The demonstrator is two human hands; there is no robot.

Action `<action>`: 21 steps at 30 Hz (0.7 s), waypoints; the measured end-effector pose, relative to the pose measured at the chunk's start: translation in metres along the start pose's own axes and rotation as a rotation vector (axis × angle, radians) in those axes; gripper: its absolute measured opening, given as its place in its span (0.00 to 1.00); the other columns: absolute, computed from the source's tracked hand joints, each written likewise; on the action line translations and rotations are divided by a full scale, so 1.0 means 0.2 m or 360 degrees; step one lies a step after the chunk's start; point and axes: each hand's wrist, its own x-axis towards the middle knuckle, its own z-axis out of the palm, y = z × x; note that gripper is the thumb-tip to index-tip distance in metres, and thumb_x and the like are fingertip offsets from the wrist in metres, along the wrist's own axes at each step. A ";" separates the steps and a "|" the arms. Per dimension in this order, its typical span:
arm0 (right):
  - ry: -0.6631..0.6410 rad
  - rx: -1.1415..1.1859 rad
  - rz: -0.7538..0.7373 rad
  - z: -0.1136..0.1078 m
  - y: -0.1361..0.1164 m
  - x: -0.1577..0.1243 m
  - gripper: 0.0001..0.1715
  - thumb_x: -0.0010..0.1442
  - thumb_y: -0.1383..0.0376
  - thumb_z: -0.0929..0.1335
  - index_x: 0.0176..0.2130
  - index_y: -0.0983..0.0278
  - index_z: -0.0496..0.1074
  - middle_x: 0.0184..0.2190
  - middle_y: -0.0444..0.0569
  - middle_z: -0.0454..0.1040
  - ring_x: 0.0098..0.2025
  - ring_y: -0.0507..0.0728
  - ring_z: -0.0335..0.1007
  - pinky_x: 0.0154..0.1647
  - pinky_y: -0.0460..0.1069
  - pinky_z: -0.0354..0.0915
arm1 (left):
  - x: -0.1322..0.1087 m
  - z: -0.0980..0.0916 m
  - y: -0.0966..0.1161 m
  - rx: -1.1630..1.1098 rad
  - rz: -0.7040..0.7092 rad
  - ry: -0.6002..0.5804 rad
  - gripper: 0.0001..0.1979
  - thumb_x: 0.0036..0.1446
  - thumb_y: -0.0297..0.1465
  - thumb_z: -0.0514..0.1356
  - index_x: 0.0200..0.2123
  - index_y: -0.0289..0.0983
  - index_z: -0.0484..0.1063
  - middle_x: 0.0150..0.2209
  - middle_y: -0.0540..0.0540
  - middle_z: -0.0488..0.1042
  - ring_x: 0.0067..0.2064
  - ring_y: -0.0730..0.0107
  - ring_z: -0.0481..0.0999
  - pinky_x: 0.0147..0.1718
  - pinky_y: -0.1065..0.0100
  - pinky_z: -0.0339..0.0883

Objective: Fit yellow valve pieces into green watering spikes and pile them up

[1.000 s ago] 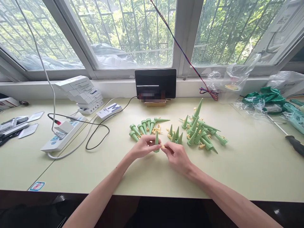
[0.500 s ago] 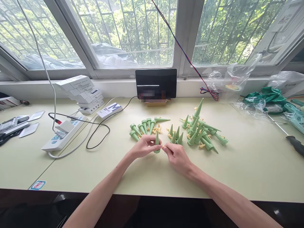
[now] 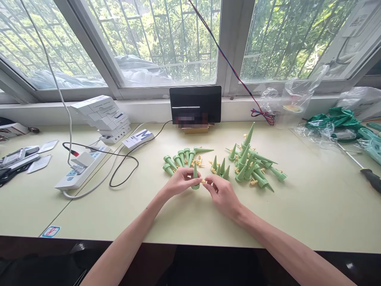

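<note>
The pale table [image 3: 184, 222] stretches from its near edge past the green cone [image 3: 195, 172], held upright by the left hand [image 3: 178, 182], its thumb and fingers closed round it; the right hand [image 3: 223, 194] pinches a small yellow piece [image 3: 203, 181] just right of the cone. Beyond the cone, loose cones [image 3: 178, 160] lie leftward and heaped cones [image 3: 243, 157] crowd rightward, with a power strip [image 3: 79, 176] well left and a screwdriver [image 3: 370, 178] well right. Farther behind it stands a screen [image 3: 195, 103] before barred windows [image 3: 166, 39].

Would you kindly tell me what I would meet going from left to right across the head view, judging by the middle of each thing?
Power strip, white box with a blue M, left hand, held green cone, small yellow piece, right hand, large cluster of green cones, screwdriver.
</note>
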 end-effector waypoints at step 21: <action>-0.0069 -0.0011 0.0028 -0.01 0.01 -0.01 0.13 0.69 0.65 0.61 0.32 0.63 0.65 0.24 0.41 0.62 0.25 0.50 0.54 0.27 0.46 0.52 | -0.01 0.04 -0.01 0.0025 0.0095 -0.0014 0.11 0.57 0.35 0.63 0.32 0.30 0.76 0.28 0.47 0.70 0.29 0.75 0.66 0.27 0.74 0.60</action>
